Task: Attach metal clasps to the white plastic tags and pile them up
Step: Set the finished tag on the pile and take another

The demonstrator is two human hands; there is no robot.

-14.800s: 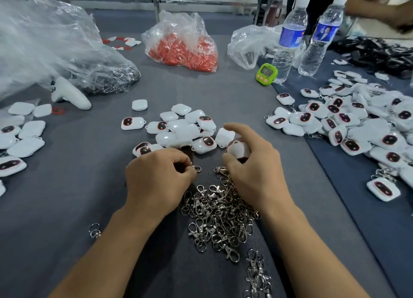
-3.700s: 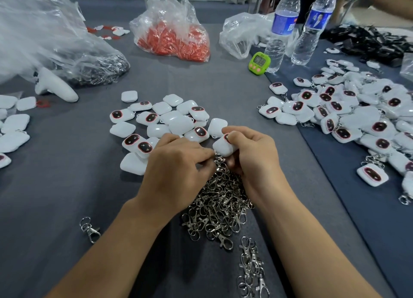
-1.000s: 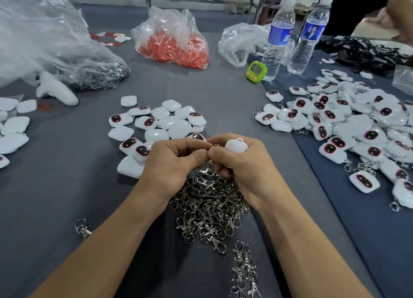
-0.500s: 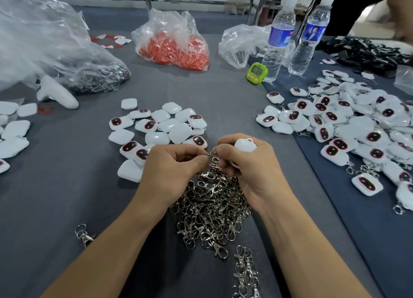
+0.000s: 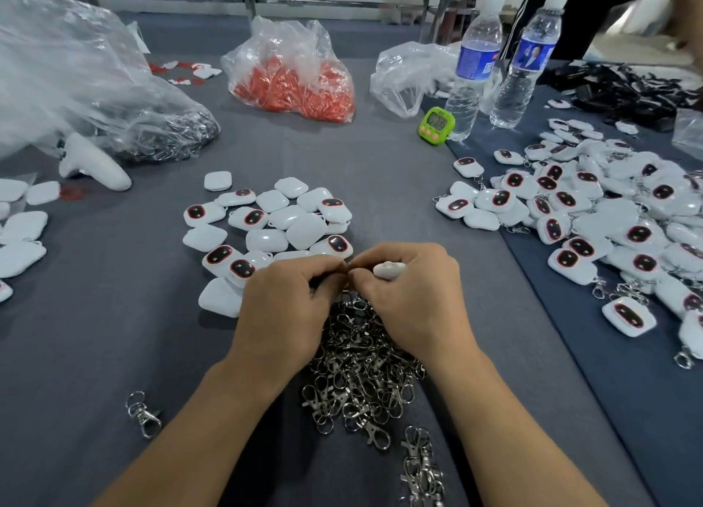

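Note:
My right hand [image 5: 412, 301] grips a white plastic tag [image 5: 388, 270], of which only a rounded edge shows above the curled fingers. My left hand [image 5: 283, 308] pinches a small metal clasp against that tag; the fingertips of both hands meet and hide the clasp almost fully. Both hands hover over a heap of loose metal clasps [image 5: 361, 366] on the grey table [image 5: 114, 354]. Just beyond the hands lies a cluster of bare white tags [image 5: 274, 225], some showing a dark red-rimmed oval. A big pile of tags with clasps [image 5: 593, 217] spreads on the right.
A single clasp [image 5: 142, 415] lies at the lower left, more clasps [image 5: 422, 464] at the bottom. At the back stand a bag of red parts [image 5: 293, 76], clear bags [image 5: 76, 80], a green timer [image 5: 436, 123], two water bottles [image 5: 473, 65]. A white controller [image 5: 95, 164] lies left.
Both hands have stayed together over the clasp heap, drawing slightly closer and lower. The tag has sunk deeper into my right hand's grip, so less of it shows.

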